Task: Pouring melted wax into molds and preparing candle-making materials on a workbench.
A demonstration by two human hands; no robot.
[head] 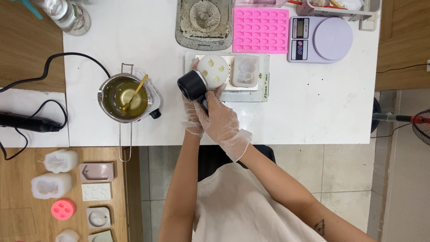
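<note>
White table [313,103] fills my view. My gloved right hand [221,123] grips a black cylindrical heat tool [193,85], its nozzle aimed just above at the round white silicone mould [213,71], presumably warming it. My left hand [193,117] steadies underneath, its grip hidden. Open room lies rightward; the steel wax pot [125,98] stands leftward.

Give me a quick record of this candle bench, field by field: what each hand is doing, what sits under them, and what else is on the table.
right hand: gloved, gripping a black heat tool aimed at the round white mould
left hand: gloved, mostly hidden beneath the right hand; a fingertip shows at the mould's edge
round white mould: on a white tray, beside a square translucent mould
pot: yellow liquid, with a gold spoon in it
back of table: pink mould sheet, digital scale
</note>
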